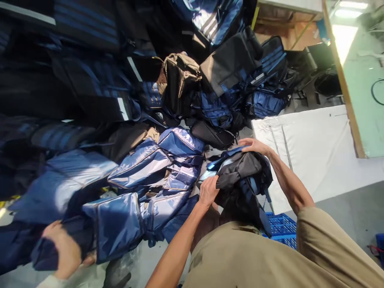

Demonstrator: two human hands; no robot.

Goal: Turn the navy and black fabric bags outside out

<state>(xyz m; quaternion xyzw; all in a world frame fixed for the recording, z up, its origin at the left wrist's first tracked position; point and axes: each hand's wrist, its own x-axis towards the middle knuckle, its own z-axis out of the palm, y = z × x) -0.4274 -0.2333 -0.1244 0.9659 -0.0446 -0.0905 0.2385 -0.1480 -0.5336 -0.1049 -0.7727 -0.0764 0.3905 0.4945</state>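
Centre-right of my head view, both hands are on a crumpled black-and-blue fabric backpack (243,176) held up above the lap, over a blue slotted plastic crate (282,229). Left hand (208,191) is closed on the bag's lower-left edge, fingers pinching the black fabric. Right hand (254,145) lies across the top of the bag, fingers curled over its upper edge, gripping it. Just left of the bag I see a shiny blue padded backpack (156,176) lying flat on the floor, touching a larger heap of dark navy striped bags (90,80) that fills the left and top of the view. A tan-and-black backpack (180,80) sits upright in the pile further back. Right of the held bag a white sheet-covered surface (318,152) runs to a pale green tabletop with a wooden edge (360,100). Bottom left, another person's hand (64,250) is closed on dark navy fabric, well apart from mine.
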